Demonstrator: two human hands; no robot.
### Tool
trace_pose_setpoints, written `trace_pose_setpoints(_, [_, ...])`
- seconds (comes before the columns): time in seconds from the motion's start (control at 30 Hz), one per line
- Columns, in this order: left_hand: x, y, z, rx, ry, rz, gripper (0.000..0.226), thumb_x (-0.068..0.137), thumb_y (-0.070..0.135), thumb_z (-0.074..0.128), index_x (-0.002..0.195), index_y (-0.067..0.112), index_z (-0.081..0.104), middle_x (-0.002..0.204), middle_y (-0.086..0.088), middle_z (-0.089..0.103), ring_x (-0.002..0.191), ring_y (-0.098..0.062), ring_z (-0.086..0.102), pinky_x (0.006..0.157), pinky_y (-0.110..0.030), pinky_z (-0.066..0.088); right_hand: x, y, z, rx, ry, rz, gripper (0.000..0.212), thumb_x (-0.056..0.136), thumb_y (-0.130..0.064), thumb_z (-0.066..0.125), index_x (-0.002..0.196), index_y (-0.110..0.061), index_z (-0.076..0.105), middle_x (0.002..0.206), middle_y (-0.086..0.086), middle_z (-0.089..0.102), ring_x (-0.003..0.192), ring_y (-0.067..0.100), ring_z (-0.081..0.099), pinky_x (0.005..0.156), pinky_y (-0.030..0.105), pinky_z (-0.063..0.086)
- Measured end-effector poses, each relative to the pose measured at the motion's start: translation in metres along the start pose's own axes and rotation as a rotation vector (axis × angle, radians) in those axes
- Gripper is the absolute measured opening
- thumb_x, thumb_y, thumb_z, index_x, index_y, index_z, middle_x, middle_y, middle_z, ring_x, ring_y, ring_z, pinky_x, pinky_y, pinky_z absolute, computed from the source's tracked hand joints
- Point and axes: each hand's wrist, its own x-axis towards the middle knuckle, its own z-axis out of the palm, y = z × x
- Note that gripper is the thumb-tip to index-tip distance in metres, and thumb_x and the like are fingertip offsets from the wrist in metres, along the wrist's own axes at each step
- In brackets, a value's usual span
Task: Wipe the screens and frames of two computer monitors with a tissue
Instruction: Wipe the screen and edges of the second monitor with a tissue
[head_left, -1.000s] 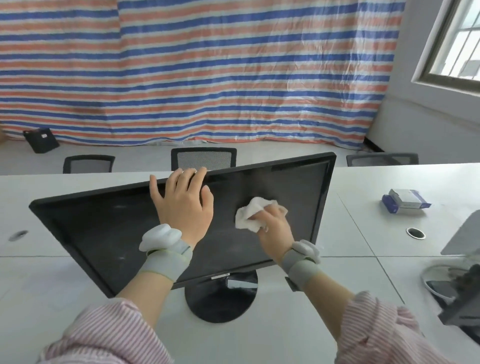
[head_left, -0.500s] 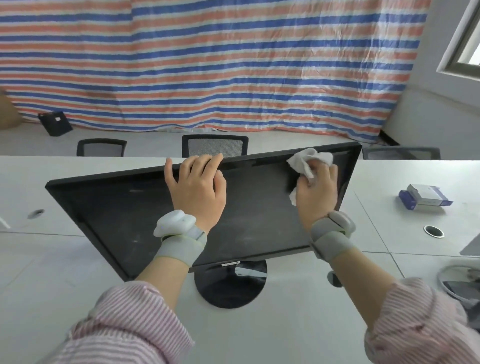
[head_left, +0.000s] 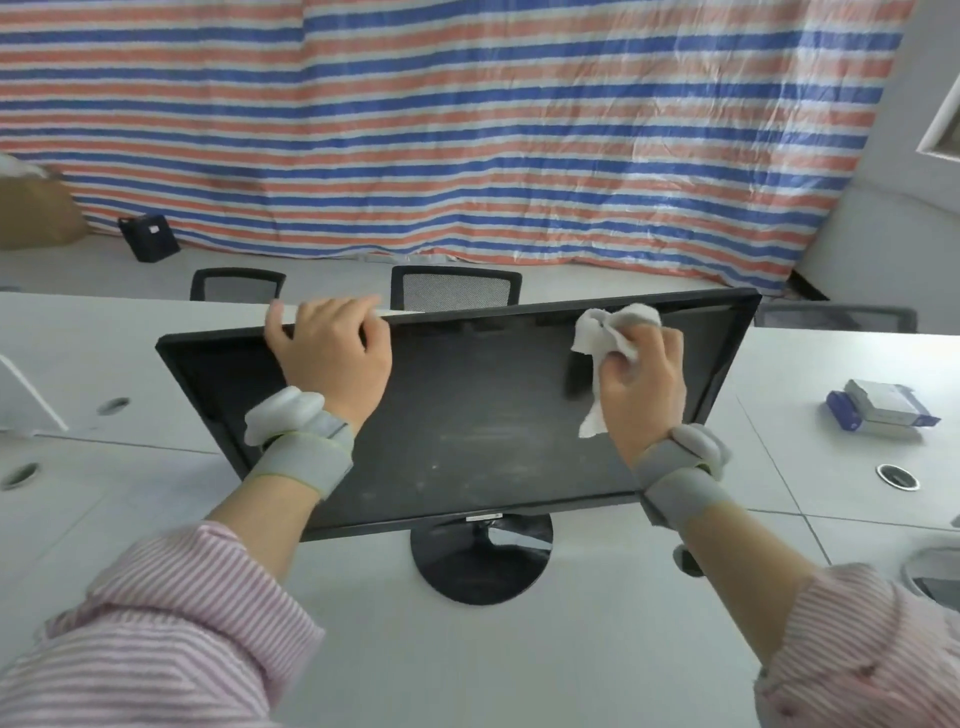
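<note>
Gripping the monitor (head_left: 467, 426) top with curled left hand (head_left: 332, 358), the right hand (head_left: 641, 384), fingers closed on the tissue (head_left: 605, 338), should press flat strokes from 1 o'clock.

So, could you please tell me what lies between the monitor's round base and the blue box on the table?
In the head view, only bare white table separates the base from the blue box, crossed by the right forearm.

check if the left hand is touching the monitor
Touching. The head view shows the left hand with its fingers curled over the top edge of the monitor, palm against the screen.
</note>
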Motion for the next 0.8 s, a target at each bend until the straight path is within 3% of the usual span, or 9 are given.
trace_pose_setpoints(0.13, [0.001, -0.035, -0.007, 0.066, -0.040, -0.127, 0.035, 0.094, 0.027, 0.037, 0.095, 0.012, 0.068, 0.098, -0.010, 0.069, 0.106, -0.030, 0.055, 0.112, -0.056, 0.011, -0.021, -0.041, 0.046, -0.039, -0.021, -0.085, 0.025, 0.082, -0.003, 0.053, 0.105, -0.011, 0.060, 0.112, 0.011, 0.052, 0.081, 0.034, 0.056, 0.056, 0.028, 0.035])
trace_pose_setpoints(0.23, [0.000, -0.045, -0.004, 0.060, -0.032, -0.057, 0.040, 0.091, 0.032, 0.035, 0.101, 0.014, 0.068, 0.104, -0.008, 0.070, 0.108, -0.028, 0.056, 0.111, -0.055, 0.012, -0.050, -0.084, 0.085, 0.041, -0.223, -0.311, 0.030, 0.079, -0.005, 0.049, 0.103, -0.014, 0.064, 0.111, 0.005, 0.058, 0.083, 0.028, 0.058, 0.056, 0.029, 0.043])
trace_pose_setpoints(0.3, [0.000, -0.047, -0.003, 0.028, -0.018, -0.026, 0.039, 0.091, 0.032, 0.036, 0.101, 0.014, 0.069, 0.104, -0.007, 0.071, 0.107, -0.028, 0.057, 0.111, -0.056, 0.014, -0.062, -0.097, 0.091, 0.091, -0.330, -0.330, 0.031, 0.079, -0.003, 0.049, 0.104, -0.013, 0.064, 0.109, 0.003, 0.057, 0.080, 0.027, 0.057, 0.060, 0.033, 0.050])
trace_pose_setpoints(0.4, [-0.001, -0.056, -0.003, 0.000, 0.031, 0.001, 0.037, 0.091, 0.030, 0.038, 0.106, 0.014, 0.068, 0.120, -0.009, 0.064, 0.116, -0.030, 0.053, 0.110, -0.057, 0.015, -0.055, -0.093, 0.070, 0.122, -0.191, -0.194, 0.024, 0.078, -0.002, 0.057, 0.101, -0.009, 0.060, 0.103, 0.008, 0.054, 0.075, 0.030, 0.057, 0.061, 0.041, 0.052])
trace_pose_setpoints(0.5, [0.002, -0.074, -0.010, 0.013, 0.072, -0.061, 0.044, 0.089, 0.032, 0.033, 0.111, 0.013, 0.065, 0.134, -0.014, 0.053, 0.127, -0.033, 0.043, 0.109, -0.059, 0.013, -0.025, -0.083, 0.044, 0.096, 0.048, -0.033, 0.025, 0.082, -0.003, 0.058, 0.108, -0.005, 0.058, 0.108, 0.018, 0.051, 0.081, 0.032, 0.055, 0.067, 0.031, 0.043])
trace_pose_setpoints(0.57, [0.004, -0.087, -0.015, 0.035, 0.066, -0.141, 0.045, 0.088, 0.032, 0.032, 0.111, 0.012, 0.065, 0.136, -0.014, 0.050, 0.131, -0.034, 0.037, 0.110, -0.059, 0.010, -0.005, -0.081, 0.038, 0.065, 0.176, 0.078, 0.029, 0.087, -0.006, 0.056, 0.115, -0.004, 0.055, 0.114, 0.020, 0.049, 0.081, 0.027, 0.051, 0.068, 0.023, 0.036])
trace_pose_setpoints(0.63, [0.004, -0.094, -0.014, 0.038, 0.035, -0.188, 0.044, 0.088, 0.032, 0.030, 0.100, 0.010, 0.067, 0.128, -0.013, 0.057, 0.131, -0.034, 0.037, 0.110, -0.059, 0.010, 0.002, -0.085, 0.045, -0.016, 0.193, 0.083, 0.031, 0.087, -0.006, 0.054, 0.117, -0.005, 0.056, 0.116, 0.022, 0.049, 0.087, 0.032, 0.053, 0.070, 0.028, 0.040])
trace_pose_setpoints(0.73, [0.003, -0.097, -0.012, 0.006, 0.030, -0.161, 0.046, 0.087, 0.030, 0.025, 0.084, 0.006, 0.065, 0.100, -0.013, 0.067, 0.113, -0.035, 0.048, 0.102, -0.054, 0.026, -0.017, -0.112, 0.077, -0.128, -0.016, -0.145, 0.040, 0.080, -0.001, 0.054, 0.119, -0.006, 0.058, 0.113, 0.022, 0.049, 0.100, 0.038, 0.049, 0.075, 0.037, 0.048])
trace_pose_setpoints(0.8, [0.004, -0.096, -0.015, 0.003, 0.026, -0.161, 0.042, 0.087, 0.029, 0.027, 0.078, 0.007, 0.062, 0.090, -0.011, 0.066, 0.100, -0.033, 0.051, 0.094, -0.048, 0.033, -0.032, -0.137, 0.094, -0.074, -0.222, -0.264, 0.045, 0.081, 0.001, 0.053, 0.125, -0.011, 0.055, 0.118, 0.018, 0.047, 0.107, 0.035, 0.046, 0.081, 0.034, 0.043])
